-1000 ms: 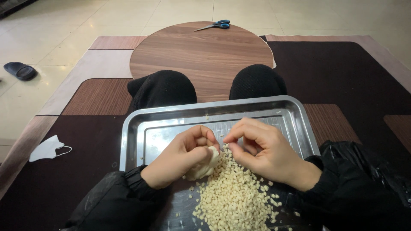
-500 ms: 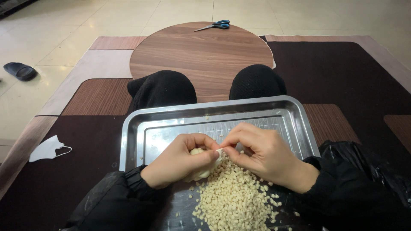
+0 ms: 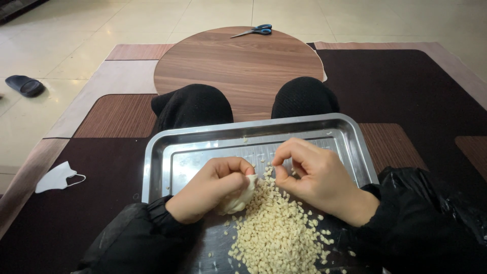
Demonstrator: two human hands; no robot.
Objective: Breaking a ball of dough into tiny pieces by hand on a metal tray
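**Steel tray on lap, with dough lump and heap of small pale pieces**

1. Left hand (image 3: pixel 213 190). Curled shut around a lump of pale dough (image 3: pixel 239 198), which shows below and to the right of the knuckles. The grip looks meant to steady the lump and present its upper end toward the other hand.

2. Right hand (image 3: pixel 314 177). Fingers (image 3: pixel 289 155) bent inward, thumb and forefinger drawn close together just beside the top of the lump. Whether a bit of dough sits between the tips cannot be told; the tips are turned away from the camera.

3. Dough lump. Soft, smooth, off-white, rounded; mostly covered by the left hand. It lies at the left edge of the heap, over the near middle of the tray.

4. Heap of dough pieces (image 3: pixel 276 228). Many tiny cream-coloured bits, roughly alike in size, piled directly beneath the two hands and spreading toward the near edge. Their position under the hands suggests they drop where they are pinched off. A few strays lie scattered toward the far side.

5. Tray (image 3: pixel 172 147). Rectangular, shiny metal, raised rim, resting across the person's legs; black-clad knees (image 3: pixel 193 104) show beyond it.

6. Surroundings. Round wooden board (image 3: pixel 238 66) on the rug beyond the knees, scissors (image 3: pixel 253 31) with blue handles on its far edge. White face mask (image 3: pixel 56 176) on the rug to the left; dark slipper (image 3: pixel 24 85) on the tiled floor.
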